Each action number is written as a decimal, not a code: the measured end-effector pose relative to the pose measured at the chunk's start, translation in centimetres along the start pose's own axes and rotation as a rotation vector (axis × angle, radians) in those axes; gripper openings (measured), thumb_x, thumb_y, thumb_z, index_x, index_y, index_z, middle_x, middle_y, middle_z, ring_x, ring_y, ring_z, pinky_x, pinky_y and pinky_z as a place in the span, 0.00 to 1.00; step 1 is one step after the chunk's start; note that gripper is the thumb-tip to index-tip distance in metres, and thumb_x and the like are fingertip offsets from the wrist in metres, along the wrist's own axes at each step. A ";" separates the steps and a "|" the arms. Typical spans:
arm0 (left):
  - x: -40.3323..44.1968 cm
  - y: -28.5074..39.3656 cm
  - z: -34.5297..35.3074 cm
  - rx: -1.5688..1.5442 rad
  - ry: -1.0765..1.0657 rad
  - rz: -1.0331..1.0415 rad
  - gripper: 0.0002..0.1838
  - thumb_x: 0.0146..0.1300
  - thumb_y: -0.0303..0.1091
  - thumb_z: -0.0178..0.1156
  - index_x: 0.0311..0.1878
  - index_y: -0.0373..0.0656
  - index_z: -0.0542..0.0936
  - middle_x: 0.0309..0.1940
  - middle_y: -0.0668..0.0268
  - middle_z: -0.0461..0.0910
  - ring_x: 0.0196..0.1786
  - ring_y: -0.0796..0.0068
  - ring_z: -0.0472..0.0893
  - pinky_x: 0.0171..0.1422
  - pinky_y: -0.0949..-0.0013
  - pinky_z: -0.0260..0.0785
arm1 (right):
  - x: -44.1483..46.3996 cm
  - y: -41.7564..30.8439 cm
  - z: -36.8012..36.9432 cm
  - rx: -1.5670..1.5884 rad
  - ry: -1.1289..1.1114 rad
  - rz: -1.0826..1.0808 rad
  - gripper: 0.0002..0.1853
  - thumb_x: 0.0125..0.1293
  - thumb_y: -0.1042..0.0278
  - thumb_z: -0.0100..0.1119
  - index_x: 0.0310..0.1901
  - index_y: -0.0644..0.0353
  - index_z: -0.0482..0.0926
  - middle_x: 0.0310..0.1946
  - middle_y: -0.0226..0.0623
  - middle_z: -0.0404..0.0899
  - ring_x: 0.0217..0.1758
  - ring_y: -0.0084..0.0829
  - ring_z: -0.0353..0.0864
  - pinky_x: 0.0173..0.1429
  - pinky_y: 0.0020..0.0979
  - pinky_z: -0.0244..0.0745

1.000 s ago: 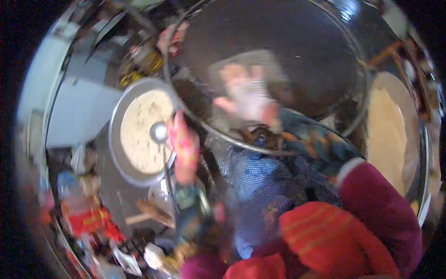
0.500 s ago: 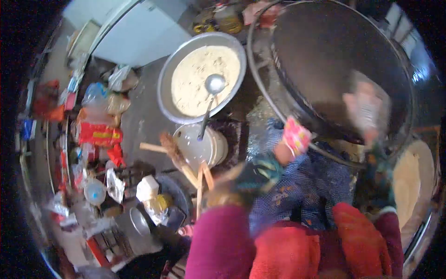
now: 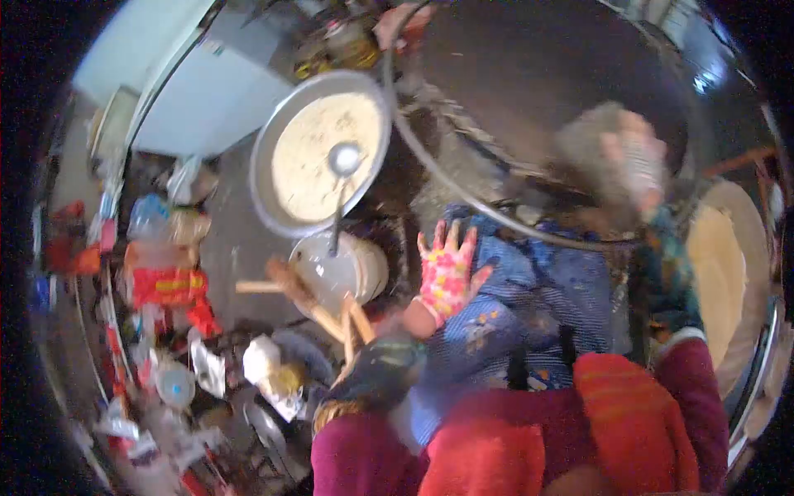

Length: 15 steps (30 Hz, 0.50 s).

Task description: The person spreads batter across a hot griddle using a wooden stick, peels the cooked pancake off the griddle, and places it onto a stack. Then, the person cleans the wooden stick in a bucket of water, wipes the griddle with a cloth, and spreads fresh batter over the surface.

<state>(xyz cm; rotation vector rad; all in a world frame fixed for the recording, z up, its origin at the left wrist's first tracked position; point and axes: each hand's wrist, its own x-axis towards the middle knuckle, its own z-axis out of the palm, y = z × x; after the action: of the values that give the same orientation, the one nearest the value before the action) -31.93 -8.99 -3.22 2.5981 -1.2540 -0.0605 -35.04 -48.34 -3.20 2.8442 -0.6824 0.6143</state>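
Note:
My left hand [image 3: 447, 271], in a pink and yellow patterned fingerless glove, has its fingers spread over the blue checked apron [image 3: 488, 331] and holds nothing. On the large dark round griddle [image 3: 546, 74], my right hand [image 3: 635, 153] in a pale glove presses on a greyish pad [image 3: 591, 149], which is blurred by motion. A metal ring [image 3: 496, 217] runs round the griddle's near side. To the left, a metal basin [image 3: 260, 169] holds pale batter [image 3: 318, 140], and a ladle [image 3: 344, 159] rests in it with its handle over the rim.
A white bucket [image 3: 372, 269] stands below the basin, beside wooden tools [image 3: 318, 310]. At the right is a round tray [image 3: 753, 240] with a pale yellow surface. Red packages [image 3: 168, 285] and plastic bags lie at the left. A bottle [image 3: 351, 41] stands behind the basin.
My left hand has moved left from the ring to above the apron, fingers now spread. My right hand and the pad have swept right across the griddle since the earliest frame. The view has shifted.

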 end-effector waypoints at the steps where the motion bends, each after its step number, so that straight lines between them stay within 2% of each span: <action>1: -0.6 -1.3 0.7 0.024 -0.037 -0.092 0.37 0.51 0.58 0.57 0.61 0.45 0.66 0.59 0.48 0.63 0.65 0.44 0.57 0.65 0.37 0.45 | 0.0 2.4 -0.2 -0.001 -0.097 0.097 0.29 0.60 0.45 0.48 0.57 0.59 0.68 0.53 0.43 0.71 0.55 0.45 0.71 0.55 0.46 0.66; 2: -1.3 -2.3 1.7 -0.140 -0.005 -0.138 0.40 0.51 0.59 0.57 0.63 0.44 0.64 0.61 0.47 0.61 0.65 0.41 0.55 0.66 0.38 0.43 | -0.8 3.8 0.4 -0.047 0.010 0.105 0.29 0.60 0.46 0.50 0.56 0.60 0.69 0.51 0.44 0.73 0.54 0.46 0.71 0.55 0.45 0.67; 3: -1.4 -3.1 2.8 -0.130 0.044 -0.152 0.41 0.51 0.60 0.56 0.64 0.44 0.63 0.63 0.46 0.59 0.66 0.40 0.54 0.66 0.38 0.43 | -1.4 4.8 1.1 -0.105 0.124 0.120 0.29 0.59 0.47 0.51 0.55 0.61 0.70 0.49 0.44 0.74 0.54 0.46 0.72 0.56 0.44 0.67; 4: -1.5 -3.5 2.6 -0.147 0.041 -0.166 0.40 0.51 0.59 0.57 0.64 0.44 0.63 0.63 0.46 0.58 0.66 0.40 0.54 0.66 0.38 0.43 | -1.1 3.0 0.8 -0.115 0.113 0.103 0.29 0.59 0.47 0.51 0.55 0.61 0.70 0.49 0.44 0.74 0.54 0.46 0.72 0.56 0.44 0.67; 6: -0.4 -3.4 2.8 -0.189 0.041 -0.161 0.40 0.51 0.59 0.57 0.63 0.43 0.64 0.63 0.46 0.58 0.66 0.40 0.53 0.66 0.39 0.44 | -0.7 -1.3 -1.8 0.031 -0.211 0.156 0.28 0.59 0.48 0.52 0.55 0.61 0.71 0.51 0.47 0.73 0.55 0.46 0.72 0.58 0.43 0.66; 7: -0.1 -3.3 3.0 -0.197 0.040 -0.150 0.40 0.51 0.58 0.57 0.63 0.43 0.64 0.63 0.46 0.58 0.66 0.40 0.53 0.66 0.39 0.44 | -0.9 -3.4 -0.9 0.131 -0.101 0.048 0.29 0.57 0.47 0.54 0.52 0.62 0.72 0.50 0.46 0.74 0.55 0.45 0.72 0.58 0.43 0.66; 8: 0.3 -3.1 3.2 -0.180 0.019 -0.150 0.40 0.51 0.57 0.58 0.63 0.42 0.64 0.63 0.46 0.59 0.67 0.41 0.53 0.66 0.40 0.44 | -0.2 -7.0 -1.9 0.336 0.068 -0.119 0.26 0.54 0.47 0.57 0.47 0.61 0.75 0.44 0.44 0.76 0.47 0.44 0.75 0.53 0.43 0.70; 11: 1.4 -2.6 3.4 -0.176 0.004 -0.113 0.39 0.52 0.55 0.59 0.63 0.40 0.64 0.62 0.46 0.60 0.66 0.41 0.55 0.67 0.42 0.46 | 3.0 -16.5 1.6 0.259 0.020 -0.117 0.25 0.51 0.44 0.60 0.41 0.58 0.75 0.41 0.37 0.74 0.45 0.38 0.70 0.51 0.41 0.67; 12: 1.6 -2.3 3.6 -0.172 -0.009 -0.108 0.39 0.52 0.54 0.59 0.63 0.40 0.64 0.62 0.46 0.60 0.66 0.40 0.55 0.67 0.43 0.46 | 3.8 -19.9 3.1 0.241 0.162 -0.178 0.28 0.52 0.46 0.58 0.48 0.60 0.72 0.50 0.42 0.71 0.54 0.41 0.67 0.57 0.43 0.64; 13: 1.6 -2.2 3.7 -0.159 -0.022 -0.107 0.39 0.52 0.54 0.59 0.63 0.39 0.64 0.62 0.46 0.60 0.66 0.40 0.55 0.67 0.43 0.46 | 4.8 -23.1 3.6 0.224 0.177 -0.135 0.28 0.52 0.46 0.58 0.48 0.60 0.72 0.50 0.42 0.71 0.54 0.41 0.67 0.57 0.43 0.64; 15: 1.1 -1.9 3.5 -0.134 -0.006 -0.046 0.40 0.52 0.54 0.59 0.64 0.40 0.62 0.63 0.44 0.58 0.66 0.39 0.55 0.68 0.42 0.45 | 6.7 -26.8 3.0 0.485 -0.157 -0.282 0.38 0.57 0.44 0.51 0.62 0.67 0.60 0.66 0.52 0.55 0.71 0.47 0.49 0.72 0.46 0.43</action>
<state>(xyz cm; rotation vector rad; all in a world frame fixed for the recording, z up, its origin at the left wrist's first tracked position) -30.26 -9.45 -7.02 2.5138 -1.1505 -0.1548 -16.16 -28.04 -4.48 3.3765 -0.1496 0.5774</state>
